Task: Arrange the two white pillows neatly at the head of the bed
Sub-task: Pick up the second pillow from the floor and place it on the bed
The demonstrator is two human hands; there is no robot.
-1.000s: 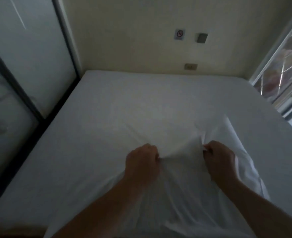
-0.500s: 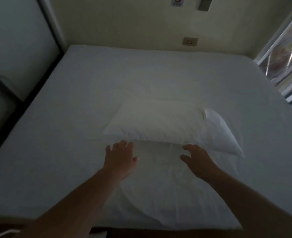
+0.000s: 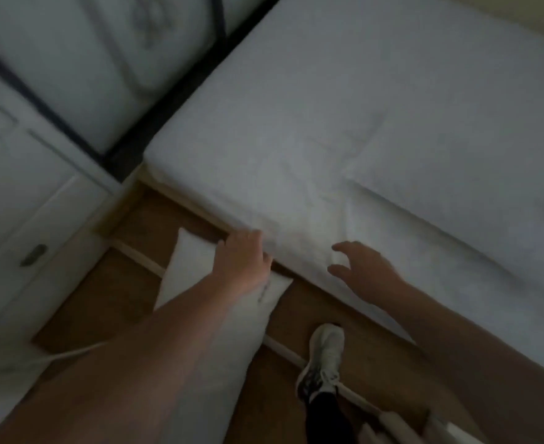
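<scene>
One white pillow [image 3: 450, 200] lies flat on the white bed [image 3: 328, 100], to the right of both hands. A second white pillow [image 3: 213, 334] stands on the wooden floor, leaning against the bed's near edge; my left forearm covers part of it. My left hand [image 3: 243, 257] hovers over this pillow's top end, fingers apart, holding nothing. My right hand [image 3: 360, 267] is open above the bed's near edge, fingers curled and spread, empty.
A white wardrobe [image 3: 24, 187] with a dark handle stands at the left. A dark-framed panel [image 3: 110, 52] runs along the bed's far left side. My white shoe [image 3: 323, 357] is on the wooden floor [image 3: 104, 299] beside the bed.
Both hands let go of the pillow on the bed. The view swung down and left to the floor, and my left hand now reaches over the second pillow.
</scene>
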